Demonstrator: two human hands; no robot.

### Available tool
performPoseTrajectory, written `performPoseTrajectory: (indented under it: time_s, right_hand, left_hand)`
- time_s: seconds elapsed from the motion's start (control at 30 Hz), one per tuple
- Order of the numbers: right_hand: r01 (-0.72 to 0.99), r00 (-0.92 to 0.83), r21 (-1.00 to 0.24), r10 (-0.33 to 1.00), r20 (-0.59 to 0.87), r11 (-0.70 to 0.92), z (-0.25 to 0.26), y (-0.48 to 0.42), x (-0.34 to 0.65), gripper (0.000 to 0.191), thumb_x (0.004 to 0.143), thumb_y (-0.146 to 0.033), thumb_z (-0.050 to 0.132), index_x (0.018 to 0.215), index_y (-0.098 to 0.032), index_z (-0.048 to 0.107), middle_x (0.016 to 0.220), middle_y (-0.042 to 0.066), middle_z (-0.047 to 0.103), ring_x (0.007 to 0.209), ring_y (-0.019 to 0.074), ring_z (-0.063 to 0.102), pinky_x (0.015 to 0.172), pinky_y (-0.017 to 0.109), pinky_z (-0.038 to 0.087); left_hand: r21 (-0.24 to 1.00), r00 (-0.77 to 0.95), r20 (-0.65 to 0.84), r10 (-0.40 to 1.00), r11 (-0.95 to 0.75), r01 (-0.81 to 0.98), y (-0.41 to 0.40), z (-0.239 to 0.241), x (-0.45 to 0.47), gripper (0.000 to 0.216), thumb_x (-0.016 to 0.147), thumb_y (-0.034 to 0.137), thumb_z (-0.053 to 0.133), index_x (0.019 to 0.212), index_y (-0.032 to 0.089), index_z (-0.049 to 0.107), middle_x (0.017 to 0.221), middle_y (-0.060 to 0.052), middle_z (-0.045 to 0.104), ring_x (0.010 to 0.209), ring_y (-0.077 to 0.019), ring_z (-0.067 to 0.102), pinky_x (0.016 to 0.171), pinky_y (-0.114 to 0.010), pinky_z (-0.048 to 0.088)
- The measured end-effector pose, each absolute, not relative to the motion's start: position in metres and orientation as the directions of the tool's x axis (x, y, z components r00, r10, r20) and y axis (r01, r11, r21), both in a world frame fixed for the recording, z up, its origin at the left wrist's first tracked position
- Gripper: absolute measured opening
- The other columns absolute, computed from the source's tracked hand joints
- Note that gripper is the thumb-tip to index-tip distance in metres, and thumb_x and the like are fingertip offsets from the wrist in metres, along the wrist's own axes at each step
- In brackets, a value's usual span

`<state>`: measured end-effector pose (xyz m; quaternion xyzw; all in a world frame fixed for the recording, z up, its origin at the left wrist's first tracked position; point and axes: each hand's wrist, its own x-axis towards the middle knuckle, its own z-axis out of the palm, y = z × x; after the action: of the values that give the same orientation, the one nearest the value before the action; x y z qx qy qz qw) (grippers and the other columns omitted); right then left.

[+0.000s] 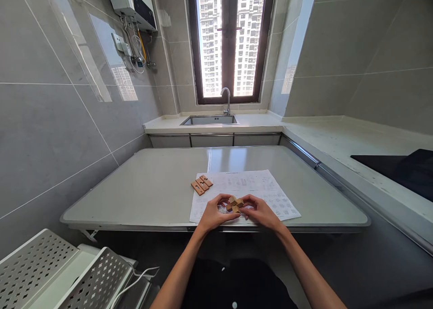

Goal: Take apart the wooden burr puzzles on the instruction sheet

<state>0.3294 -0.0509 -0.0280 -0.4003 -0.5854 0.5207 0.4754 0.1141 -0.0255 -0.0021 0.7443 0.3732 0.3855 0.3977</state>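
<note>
Between my two hands is a small wooden burr puzzle [235, 204], made of interlocked light-brown blocks. My left hand [216, 212] grips it from the left, thumb in front and fingers behind. From the right, my right hand [260, 211] closes its fingers on the other side of the puzzle. Both hands hold it just above a printed paper sheet [250, 182] with rows of small diagrams. Several flat wooden pieces [202, 185] with dark cut-outs lie at the sheet's upper left corner. Parts of the puzzle are hidden behind my fingers.
The pale folding table [162, 187] has its rounded front edge near my forearms. Behind it is a counter with a sink [209, 120] and a faucet [228, 99]. A perforated white rack [101, 282] stands at the lower left. A dark bag [417, 173] lies on the right counter.
</note>
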Motion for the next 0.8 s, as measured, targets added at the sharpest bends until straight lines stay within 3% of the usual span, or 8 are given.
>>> performPoseTrajectory:
  time_s: [0.23, 0.8]
  right_hand:
    - [-0.034, -0.228, -0.993, 0.966, 0.122, 0.117, -0.038, -0.047, 0.332, 0.042, 0.078, -0.050, 0.082, 0.106, -0.021, 0.067, 0.098, 0.006, 0.078, 0.092, 0.0248, 0.074, 0.089, 0.040, 0.057]
    - [-0.038, -0.237, -0.995, 0.967, 0.094, 0.087, -0.034, -0.047, 0.335, 0.047, 0.079, -0.054, 0.080, 0.112, -0.023, 0.067, 0.101, 0.006, 0.080, 0.103, 0.0299, 0.074, 0.094, 0.044, 0.055]
  left_hand:
    - [0.864, 0.385, 0.277, 0.881, -0.403, 0.301, -0.026, -0.002, 0.117, 0.059, 0.062, 0.047, 0.091, 0.110, 0.022, 0.069, 0.101, -0.005, 0.076, 0.094, -0.0238, 0.068, 0.085, -0.036, 0.053]
    - [0.830, 0.419, 0.271, 0.867, -0.431, 0.355, -0.027, -0.001, 0.118, 0.050, 0.068, 0.048, 0.086, 0.107, 0.023, 0.068, 0.095, -0.001, 0.074, 0.086, -0.0205, 0.064, 0.077, -0.031, 0.049]
